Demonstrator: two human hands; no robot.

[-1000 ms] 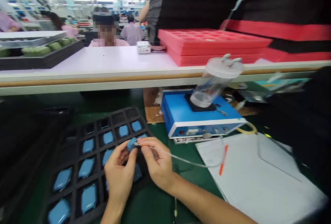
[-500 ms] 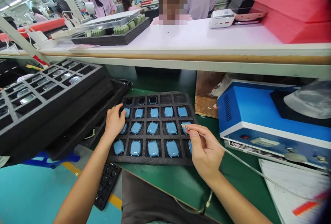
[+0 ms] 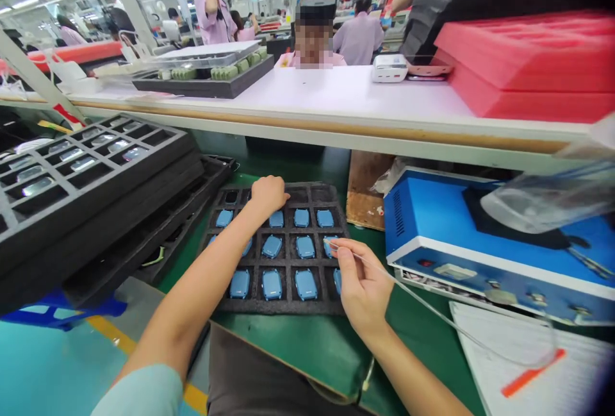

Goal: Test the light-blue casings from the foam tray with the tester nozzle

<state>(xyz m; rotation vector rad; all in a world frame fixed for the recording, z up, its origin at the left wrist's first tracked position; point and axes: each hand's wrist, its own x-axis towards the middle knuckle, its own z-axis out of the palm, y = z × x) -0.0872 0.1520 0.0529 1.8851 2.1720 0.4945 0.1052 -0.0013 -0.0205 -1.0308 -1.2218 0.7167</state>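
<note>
A black foam tray [image 3: 283,306] on the green table holds several blue watch cases [image 3: 305,284] in its compartments. In its back row, a dark-faced watch [image 3: 231,197] lies at the left. My left hand [image 3: 269,197] is over the back row with its fingers bent down; whatever is under the fingertips is hidden. At the tray's right side, my right hand [image 3: 366,281] pinches the tip of a thin clear cable [image 3: 423,300], close to a blue case in the second row from the front.
Stacked foam trays with glassy parts [image 3: 86,179] rise at the left. A blue machine [image 3: 432,211] and papers [image 3: 519,352] are at the right. Beyond, a white shelf [image 3: 346,92] bears red foam [image 3: 523,70]; a person [image 3: 312,31] faces it.
My left hand has moved right and away from me, from the tray's left edge to the middle of its back row. My right hand keeps its pinch near the right-hand compartments. The view has shifted slightly.
</note>
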